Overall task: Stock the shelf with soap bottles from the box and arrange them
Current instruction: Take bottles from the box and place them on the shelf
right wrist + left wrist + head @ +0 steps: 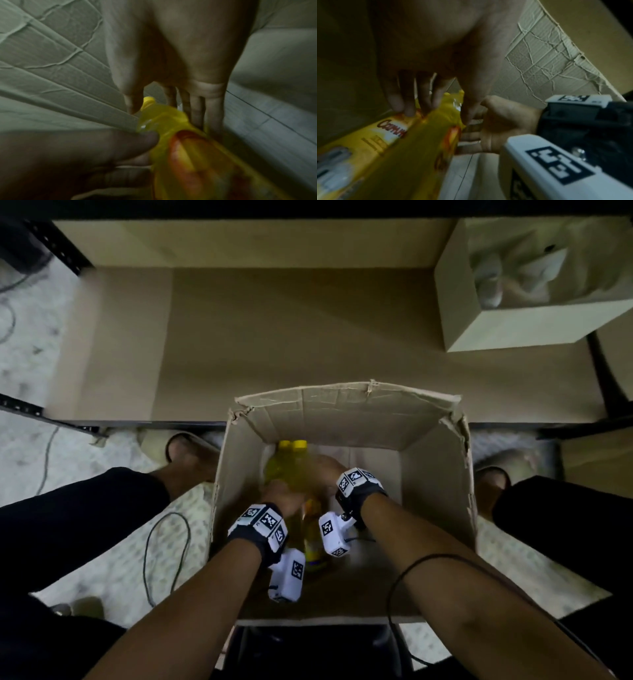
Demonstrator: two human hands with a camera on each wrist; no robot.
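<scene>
Two yellow soap bottles (278, 470) lie side by side on the floor of an open cardboard box (346, 393), yellow caps (292, 444) pointing away from me. My left hand (284, 498) is down on the left bottle (373, 148); its fingers (406, 108) press the label and its thumb sits on the other flank. My right hand (327, 470) straddles the right bottle (188, 155) near its shoulder, thumb on one side and fingers (197, 115) on the other. The wrist views are blurred. The tan shelf board (308, 330) lies just beyond the box.
A second cardboard box (513, 326) with pale wrapped goods sits on the shelf at the back right. Black metal shelf posts (58, 244) stand at the left. My sandalled feet (181, 448) flank the box, and a cable (164, 542) loops over the patterned floor.
</scene>
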